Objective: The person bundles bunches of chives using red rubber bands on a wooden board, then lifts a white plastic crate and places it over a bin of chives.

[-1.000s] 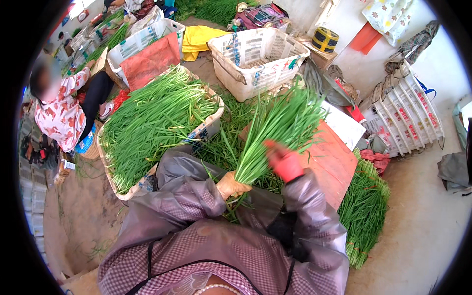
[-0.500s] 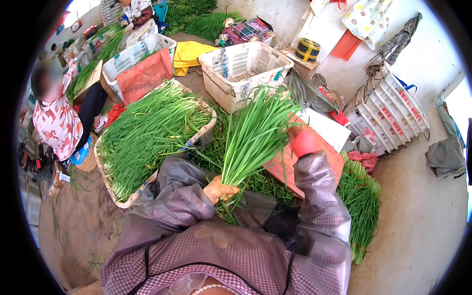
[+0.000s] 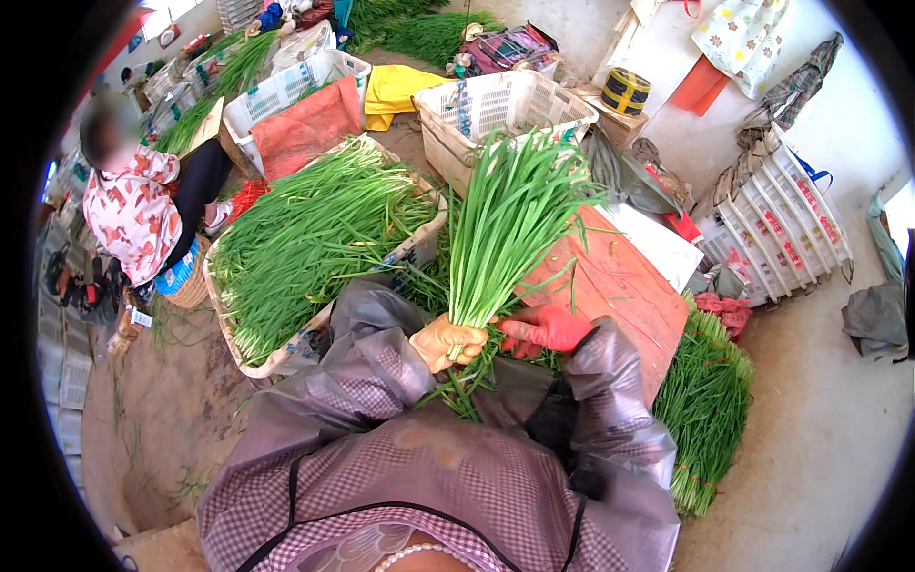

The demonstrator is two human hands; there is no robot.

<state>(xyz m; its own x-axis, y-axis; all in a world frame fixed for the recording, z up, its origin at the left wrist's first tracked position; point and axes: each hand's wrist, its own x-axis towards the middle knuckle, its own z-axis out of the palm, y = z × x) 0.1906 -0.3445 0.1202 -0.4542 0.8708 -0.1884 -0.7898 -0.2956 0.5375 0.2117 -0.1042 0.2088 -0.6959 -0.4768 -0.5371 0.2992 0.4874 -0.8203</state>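
Observation:
My left hand (image 3: 448, 343), in a tan glove, is wrapped round the lower stems of a bunch of garlic chives (image 3: 505, 229). The bunch stands upright in front of me, its leaf tips fanning out at the far end and toward the right. Close beside the stems is my right hand (image 3: 548, 331) in a red glove, its fingers drawn together and pointing at the bunch. What those fingers hold, if anything, is hidden. Loose green leaves (image 3: 467, 386) lie on my lap below the hands.
A white crate (image 3: 437, 229) heaped with chives stands at left; another crate (image 3: 443, 124) sits beyond the bunch. A reddish board (image 3: 620, 286) lies right of my hands, with tied chives (image 3: 710, 410) beside it. Another person (image 3: 133, 210) sits at far left.
My right hand has come down and inward from over the red board to the base of the bunch. My left hand keeps its grip; the whole view has shifted slightly.

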